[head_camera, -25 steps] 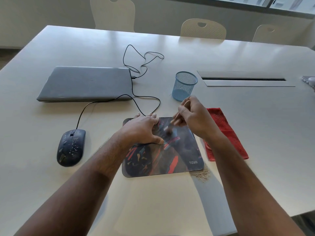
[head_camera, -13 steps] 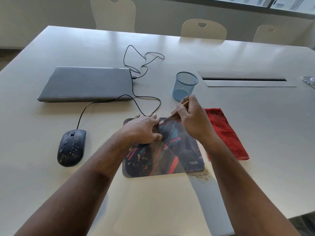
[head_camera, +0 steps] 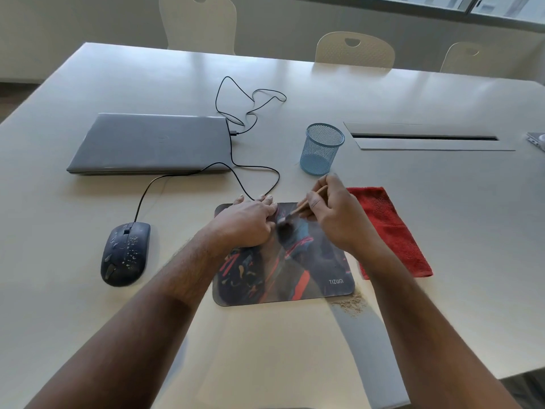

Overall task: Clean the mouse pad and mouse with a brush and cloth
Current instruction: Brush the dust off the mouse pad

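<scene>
The right hand [head_camera: 333, 215] pinches a thin wooden brush [head_camera: 300, 209] between thumb and fingers. Part of the handle is hidden inside the fingers, and the dark bristles look blurry, so I cannot see them well. The brush is long and thin. Its handle end sticks up and away past the fingers, toward the blue mesh cup [head_camera: 322, 149]. Its bristle end points down and left from the grip and touches the mouse pad [head_camera: 295, 278].

The left hand [head_camera: 246, 224] lies flat on the pad, just left of the bristles, with its fingers straight and pressing down. It covers the far left corner of the pad, and the fingertips reach over the far edge. The pad's picture is hard to make out, but the word TIZUM shows in the near right corner.

A red cloth [head_camera: 392, 228] lies just right of the gripping hand, partly hidden by that wrist. A small pile of crumbs [head_camera: 351, 304] sits on the table [head_camera: 457, 231] below the grip, at the pad's near right corner. The dark mouse [head_camera: 125, 253] with pale specks on it sits far to the left, its cable [head_camera: 259, 169] running to the closed laptop [head_camera: 150, 143].
</scene>
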A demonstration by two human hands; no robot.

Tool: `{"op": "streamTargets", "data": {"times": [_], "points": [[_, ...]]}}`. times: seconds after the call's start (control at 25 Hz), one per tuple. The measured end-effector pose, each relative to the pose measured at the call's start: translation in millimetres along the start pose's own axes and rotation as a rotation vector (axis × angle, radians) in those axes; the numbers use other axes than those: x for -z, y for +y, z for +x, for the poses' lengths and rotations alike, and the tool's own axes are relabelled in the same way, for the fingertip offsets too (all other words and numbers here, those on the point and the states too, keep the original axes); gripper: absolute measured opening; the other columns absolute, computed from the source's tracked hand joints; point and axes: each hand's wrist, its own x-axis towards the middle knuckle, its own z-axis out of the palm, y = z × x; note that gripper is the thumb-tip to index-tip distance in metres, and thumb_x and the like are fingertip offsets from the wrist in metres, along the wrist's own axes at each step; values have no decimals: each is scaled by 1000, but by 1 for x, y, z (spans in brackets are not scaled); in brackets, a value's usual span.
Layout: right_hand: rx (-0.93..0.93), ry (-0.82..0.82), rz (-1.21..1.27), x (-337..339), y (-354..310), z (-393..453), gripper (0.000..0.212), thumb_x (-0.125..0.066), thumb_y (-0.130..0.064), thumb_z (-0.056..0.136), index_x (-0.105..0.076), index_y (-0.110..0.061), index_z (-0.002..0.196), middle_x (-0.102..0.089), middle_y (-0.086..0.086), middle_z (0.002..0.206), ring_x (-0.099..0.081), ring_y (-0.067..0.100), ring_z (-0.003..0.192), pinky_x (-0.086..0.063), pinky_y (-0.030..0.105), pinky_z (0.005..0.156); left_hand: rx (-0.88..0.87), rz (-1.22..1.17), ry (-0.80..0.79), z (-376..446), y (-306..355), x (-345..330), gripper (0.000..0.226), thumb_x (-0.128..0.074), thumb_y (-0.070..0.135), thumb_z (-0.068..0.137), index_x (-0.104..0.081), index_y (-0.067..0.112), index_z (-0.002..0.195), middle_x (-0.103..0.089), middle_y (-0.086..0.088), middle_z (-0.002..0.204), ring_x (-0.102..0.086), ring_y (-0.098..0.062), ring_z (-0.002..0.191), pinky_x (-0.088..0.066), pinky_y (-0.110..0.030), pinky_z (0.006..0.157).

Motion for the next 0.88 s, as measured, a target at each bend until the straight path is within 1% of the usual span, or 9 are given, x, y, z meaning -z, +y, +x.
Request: {"op": "streamTargets", "data": {"times": [0.16, 0.2, 0.36, 0.48, 0.6, 0.68, 0.76, 0.8, 0.88], "points": [[-30, -206, -100, 9, 2, -6, 8, -55, -17, 100, -53, -17, 92, -77, 12, 75, -77, 27, 65, -63, 57, 69, -17, 37, 20, 4, -4, -5, 72, -51, 49, 96, -26, 21, 158, -13, 3, 167, -10, -11, 152, -2, -42, 123], [-28, -194, -86, 13, 2, -6, 9, -56, -17, 99, -54, -18, 91, -77, 11, 75, -77, 26, 65, -64, 57, 70, -22, 49, 24, 4, -6, -7, 77, -54, 54, 94, -26, 21, 158, -14, 3, 166, -11, -11, 152, -2, -43, 123], [-11, 115, -12, 18, 7, -7, 9, -56, -16, 106, -52, -13, 99, -77, 7, 89, -79, 23, 81, -62, 52, 86, -28, 57, 43, 6, -9, -11, 85, -57, 61, 88, -26, 22, 157, -14, 6, 166, -13, -10, 152, -2, -42, 123], [-77, 46, -146, 16, 14, -12, 9, -55, -21, 103, -50, -13, 103, -76, 13, 93, -76, 33, 88, -59, 55, 88, -26, 60, 42, 7, -9, -10, 85, -58, 60, 88, -27, 22, 157, -14, 6, 166, -13, -10, 152, -2, -41, 123], [-87, -79, -174, 27, 12, -17, 4, -53, -27, 92, -52, -23, 92, -78, 7, 80, -77, 24, 75, -63, 54, 81, -25, 57, 36, 6, -8, -10, 85, -58, 60, 89, -26, 22, 158, -14, 5, 166, -12, -10, 152, -2, -42, 123], [-51, 9, -120, 32, 11, -18, 6, -57, -25, 98, -55, -24, 92, -77, 4, 77, -78, 15, 70, -65, 50, 78, -28, 57, 38, 6, -8, -10, 85, -58, 60, 89, -26, 22, 158, -13, 5, 166, -11, -10, 152, -2, -42, 123], [-29, 148, -126, 30, 11, -18, 7, -58, -23, 105, -55, -19, 99, -77, 3, 86, -78, 18, 79, -64, 49, 82, -29, 54, 35, 6, -8, -9, 85, -58, 60, 89, -26, 22, 158, -13, 5, 167, -11, -10, 152, -2, -42, 123], [-26, 169, -163, 28, 12, -18, 8, -58, -22, 106, -55, -16, 104, -76, 6, 91, -77, 22, 85, -62, 50, 84, -29, 51, 34, 7, -7, -9, 85, -58, 60, 89, -25, 22, 158, -13, 5, 166, -11, -10, 152, -2, -42, 123], [-45, 91, -253, 24, 14, -20, 10, -59, -23, 105, -53, -15, 107, -74, 11, 96, -74, 31, 91, -59, 53, 87, -28, 45, 35, 6, -8, -9, 85, -58, 60, 89, -25, 22, 158, -13, 5, 166, -11, -10, 152, -2, -41, 123]]}}
